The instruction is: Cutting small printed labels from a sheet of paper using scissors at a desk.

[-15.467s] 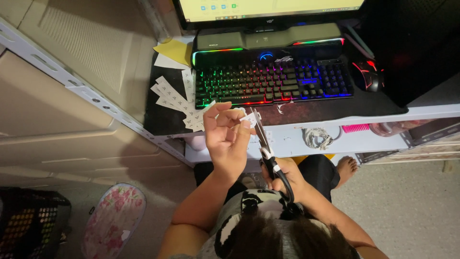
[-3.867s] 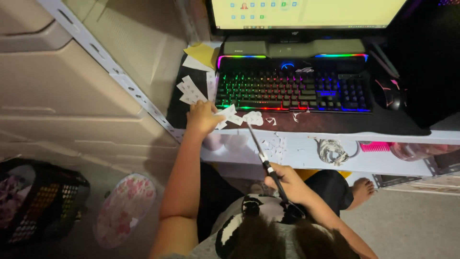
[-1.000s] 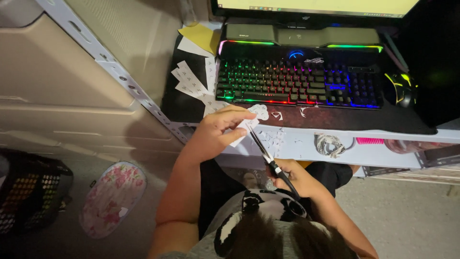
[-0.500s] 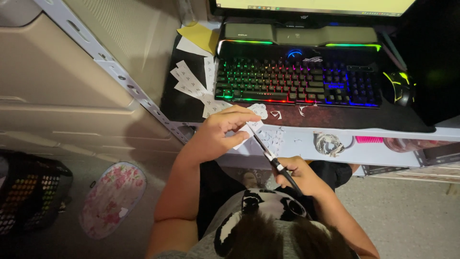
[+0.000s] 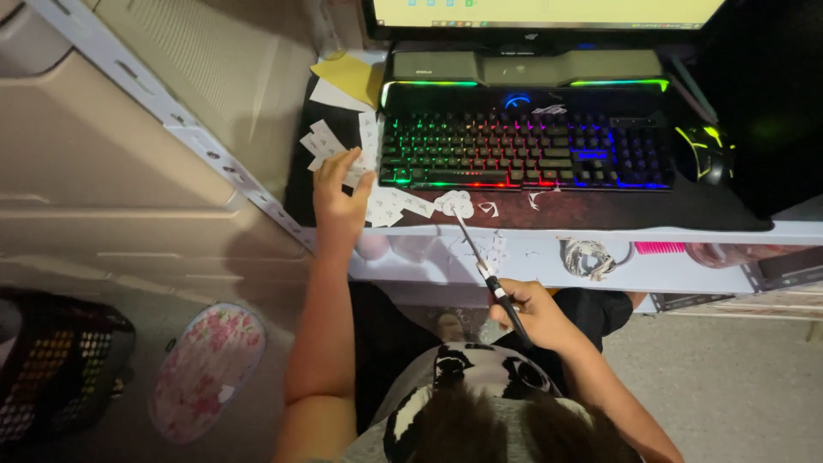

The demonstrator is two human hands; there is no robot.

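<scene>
Head view: right hand (image 5: 536, 313) grips scissors (image 5: 482, 261) (tips toward keyboard (image 5: 523, 150)).

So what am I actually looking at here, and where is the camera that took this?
There is no machine here: a person works with two bare hands, and the one camera sits on their head, looking down, so the top of their head shows at the bottom edge. The left hand rests on small white paper cut-outs beside a rainbow-lit keyboard on a dark desk mat. The right hand holds a thin tool with a dark handle, probably scissors; its tip points at a little paper scrap. A mouse lies to the right, a monitor is above, and yellow paper lies at the desk's far left.
</scene>
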